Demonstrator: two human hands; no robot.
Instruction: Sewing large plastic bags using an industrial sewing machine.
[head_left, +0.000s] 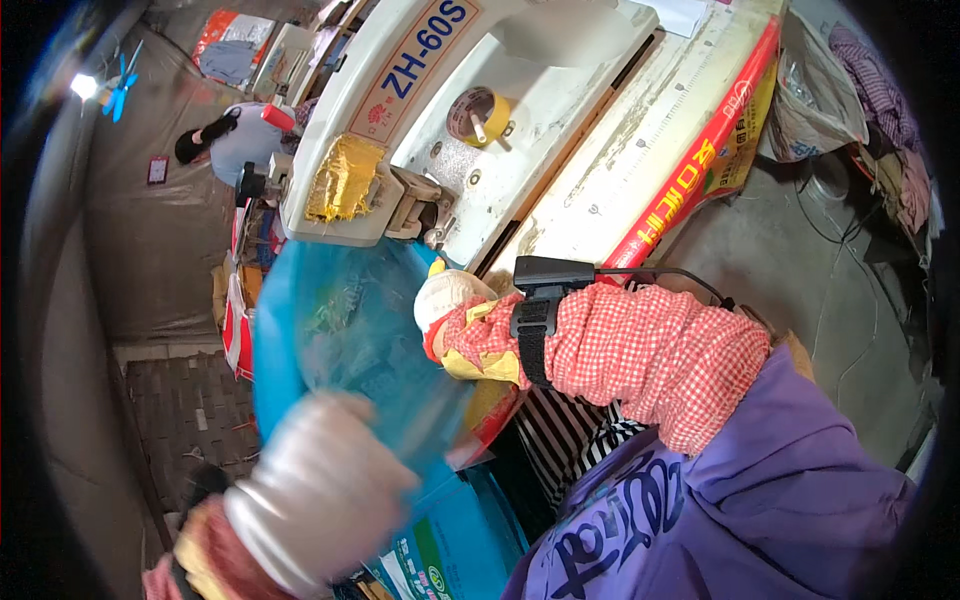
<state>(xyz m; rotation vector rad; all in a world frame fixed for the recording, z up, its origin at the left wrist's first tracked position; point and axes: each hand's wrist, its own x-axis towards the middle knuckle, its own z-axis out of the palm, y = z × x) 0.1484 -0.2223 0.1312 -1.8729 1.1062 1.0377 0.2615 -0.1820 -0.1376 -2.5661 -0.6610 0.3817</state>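
My right hand (452,302), in a white glove with a yellow fingertip, is right beside the metal foot area (436,228) of a white machine (415,100) that looks like an industrial sewing machine. Most of its fingers are hidden, so its grip is unclear. A red-checked sleeve with a black strap and small black box (552,272) covers that arm. My left hand (320,490), also in a white glove, is at the lower left, smeared by motion; what it holds, if anything, cannot be made out. Translucent blue plastic (370,330), partly blurred, spreads between the hands.
A yellow tape roll (478,116) lies on the machine's bed. A gold fabric patch (345,178) covers part of its head. The pale tabletop (610,150) has a red-edged strip. Another person (245,140) is at the far left. A clear plastic bag (815,105) hangs at right.
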